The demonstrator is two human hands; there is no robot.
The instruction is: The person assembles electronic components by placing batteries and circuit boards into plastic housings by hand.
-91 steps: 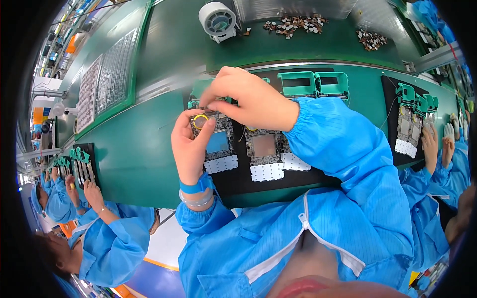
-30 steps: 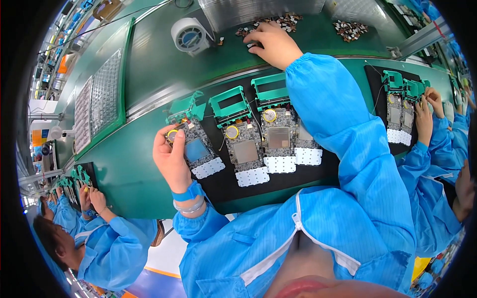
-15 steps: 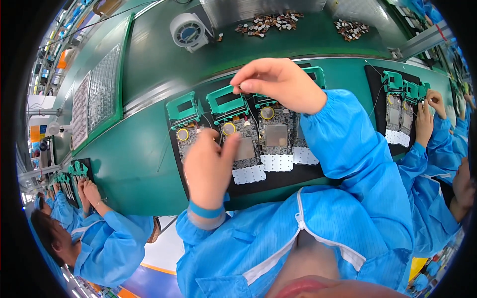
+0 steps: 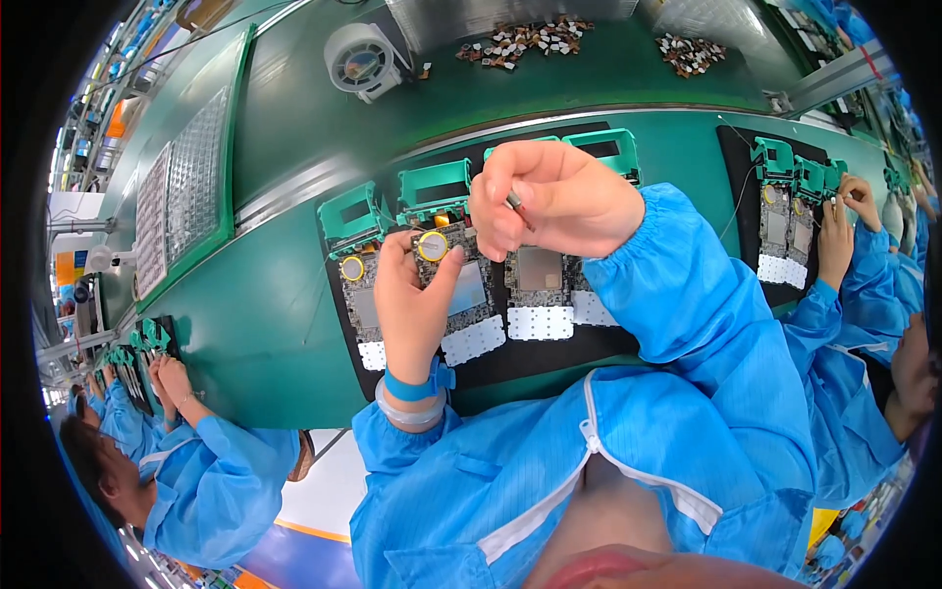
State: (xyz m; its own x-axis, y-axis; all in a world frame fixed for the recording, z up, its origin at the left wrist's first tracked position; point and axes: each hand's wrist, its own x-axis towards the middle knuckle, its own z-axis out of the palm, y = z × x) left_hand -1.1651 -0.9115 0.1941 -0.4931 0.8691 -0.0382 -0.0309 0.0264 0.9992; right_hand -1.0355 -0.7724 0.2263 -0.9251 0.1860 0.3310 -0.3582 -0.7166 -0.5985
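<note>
Biggest worry for me is the little grey metallic cylinder with a reddish end [image 4: 514, 199]: the right hand [image 4: 564, 201] has it pinched between thumb and curled fingers, up above the boards, and something that tiny could easily slip if the pinch rolls. It'd probably land among the chips.

The left hand [image 4: 412, 309] has thumb and fingers apart, either side of a round yellow-rimmed silver disc [image 4: 432, 245] on the grey, chip-covered circuit board [image 4: 481, 312]. Looks more like steadying than clamping, so a sideways push could skew the board, or strain its join with the green plastic open frame [image 4: 435, 182] at the top. That baggy blue sleeve [image 4: 687, 275] could catch a neighbouring board too.

Boards sit side by side on a black mat [image 4: 535, 361] on a glossy green bench [image 4: 265, 344]. Further back there's a round white fan [image 4: 360, 61] and two heaps of small white-and-brown pieces [image 4: 525, 44], with clear moulded trays [image 4: 196, 177] off left. Co-workers in blue on both sides, with similar boards.
</note>
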